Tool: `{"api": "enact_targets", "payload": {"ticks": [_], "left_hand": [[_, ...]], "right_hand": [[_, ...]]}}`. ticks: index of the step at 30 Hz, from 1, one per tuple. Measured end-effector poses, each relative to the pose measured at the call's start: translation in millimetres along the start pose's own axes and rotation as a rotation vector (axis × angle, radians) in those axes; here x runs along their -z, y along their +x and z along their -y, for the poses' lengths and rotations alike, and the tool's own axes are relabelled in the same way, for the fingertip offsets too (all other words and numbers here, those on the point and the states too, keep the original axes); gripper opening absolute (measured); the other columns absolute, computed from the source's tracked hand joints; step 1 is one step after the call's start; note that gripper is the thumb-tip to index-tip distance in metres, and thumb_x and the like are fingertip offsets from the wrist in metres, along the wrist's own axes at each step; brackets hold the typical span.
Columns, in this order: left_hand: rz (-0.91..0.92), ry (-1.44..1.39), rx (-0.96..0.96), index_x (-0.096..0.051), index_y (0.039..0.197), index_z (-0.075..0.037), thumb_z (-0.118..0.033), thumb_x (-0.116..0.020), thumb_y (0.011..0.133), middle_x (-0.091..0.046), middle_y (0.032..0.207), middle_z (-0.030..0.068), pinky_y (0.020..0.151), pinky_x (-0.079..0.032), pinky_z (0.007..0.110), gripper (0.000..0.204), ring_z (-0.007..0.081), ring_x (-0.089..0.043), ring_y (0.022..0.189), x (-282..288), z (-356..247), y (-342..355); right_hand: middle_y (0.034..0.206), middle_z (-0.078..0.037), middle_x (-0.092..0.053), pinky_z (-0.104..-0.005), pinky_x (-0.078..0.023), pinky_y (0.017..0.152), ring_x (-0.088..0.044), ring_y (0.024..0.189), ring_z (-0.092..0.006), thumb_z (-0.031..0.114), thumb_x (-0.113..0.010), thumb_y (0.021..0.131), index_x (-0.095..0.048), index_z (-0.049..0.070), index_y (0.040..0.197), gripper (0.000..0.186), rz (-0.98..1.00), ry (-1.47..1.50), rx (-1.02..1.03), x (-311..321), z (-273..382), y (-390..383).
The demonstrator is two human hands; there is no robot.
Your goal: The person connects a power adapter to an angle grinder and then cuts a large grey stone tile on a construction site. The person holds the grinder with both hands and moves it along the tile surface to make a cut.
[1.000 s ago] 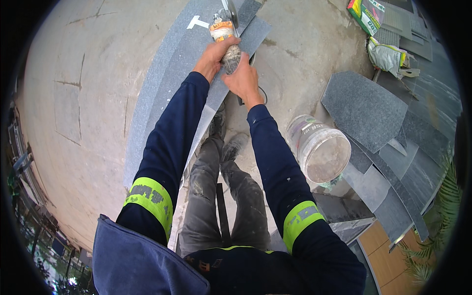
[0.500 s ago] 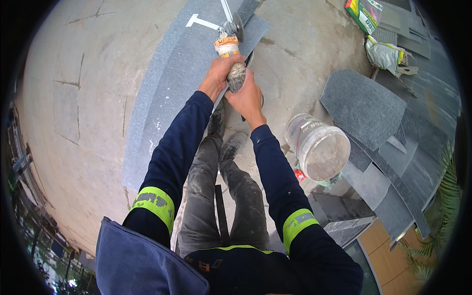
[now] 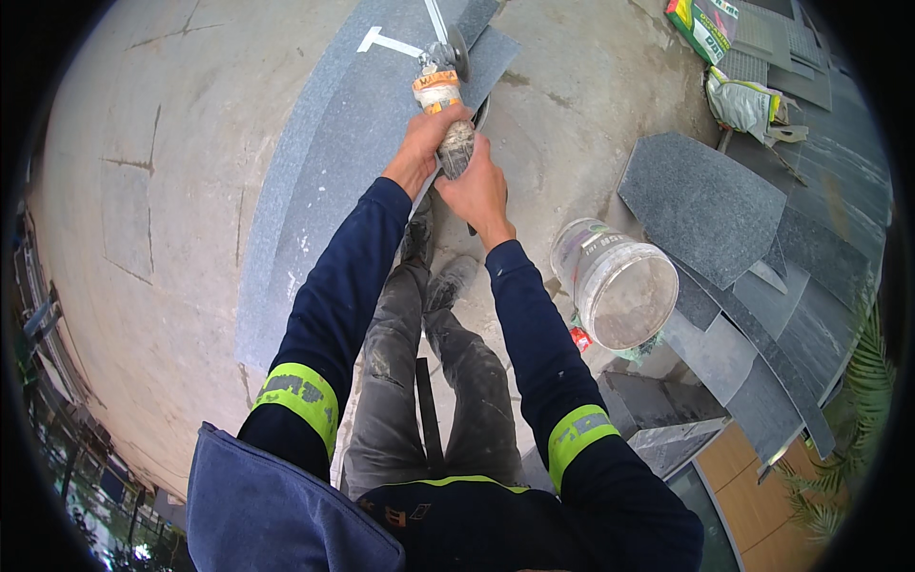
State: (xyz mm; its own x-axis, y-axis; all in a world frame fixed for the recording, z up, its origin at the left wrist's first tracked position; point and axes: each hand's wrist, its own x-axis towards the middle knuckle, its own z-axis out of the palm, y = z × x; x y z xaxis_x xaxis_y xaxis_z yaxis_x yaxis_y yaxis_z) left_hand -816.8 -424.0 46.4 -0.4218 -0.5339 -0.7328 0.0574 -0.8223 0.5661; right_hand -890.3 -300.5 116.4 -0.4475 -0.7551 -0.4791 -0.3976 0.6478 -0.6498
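Both my hands are wrapped round an angle grinder (image 3: 439, 93) with an orange and white body smeared with dust. My left hand (image 3: 425, 143) grips the body's left side, and my right hand (image 3: 479, 188) holds the rear end just behind it. At the grinder's far end the cutting disc (image 3: 460, 53) stands on edge at the right of the head. Beneath the tool lies a long grey stone slab (image 3: 334, 162) with a curved left edge. A white T-shaped strip (image 3: 392, 43) is on the slab, left of the grinder's head. Whether the disc touches the stone I cannot tell.
A dusty white bucket (image 3: 624, 291) stands right of my legs. Farther right are grey stone offcuts (image 3: 705, 205), stacked dark blocks (image 3: 658, 405), a crumpled white sack (image 3: 742, 103) and a green and red bag (image 3: 703, 27). My shoes (image 3: 451, 283) stand on the concrete floor (image 3: 181, 124).
Almost nothing differs. The whole view has shifted very slightly, while my hands keep the same grip on the angle grinder over the slab.
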Motion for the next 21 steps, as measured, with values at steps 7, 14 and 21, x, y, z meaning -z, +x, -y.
{"api": "enact_targets", "payload": {"ticks": [7,14,21], "left_hand": [[-0.006,0.015,0.014,-0.068,0.117,-0.001,-0.017,-0.086,0.09,-0.077,0.095,0.0102,0.072,-0.065,0.038,0.036,0.0216,-0.076,0.078,3,-21,24],[0.033,-0.028,0.027,-0.066,0.119,-0.002,-0.017,-0.085,0.091,-0.077,0.095,0.0104,0.073,-0.068,0.037,0.037,0.0217,-0.077,0.079,7,-41,50],[0.061,-0.058,0.042,-0.065,0.12,-0.003,-0.016,-0.085,0.092,-0.077,0.095,0.0102,0.072,-0.069,0.037,0.037,0.0219,-0.077,0.077,10,-62,67]], "right_hand": [[0.117,-0.034,-0.077,-0.0561,-0.059,0.098,-0.075,0.111,-0.0532,0.02,-0.084,0.08,-0.04,0.003,0.157,0.09,0.005,0.024,-0.001,1,14,23],[0.115,-0.034,-0.077,-0.0571,-0.06,0.096,-0.075,0.11,-0.0541,0.02,-0.084,0.081,-0.042,0.001,0.151,0.084,0.005,-0.012,0.013,0,26,48],[0.114,-0.036,-0.077,-0.0573,-0.06,0.096,-0.075,0.109,-0.0541,0.02,-0.084,0.081,-0.044,-0.001,0.145,0.078,-0.004,-0.046,0.02,-2,38,73]]}}
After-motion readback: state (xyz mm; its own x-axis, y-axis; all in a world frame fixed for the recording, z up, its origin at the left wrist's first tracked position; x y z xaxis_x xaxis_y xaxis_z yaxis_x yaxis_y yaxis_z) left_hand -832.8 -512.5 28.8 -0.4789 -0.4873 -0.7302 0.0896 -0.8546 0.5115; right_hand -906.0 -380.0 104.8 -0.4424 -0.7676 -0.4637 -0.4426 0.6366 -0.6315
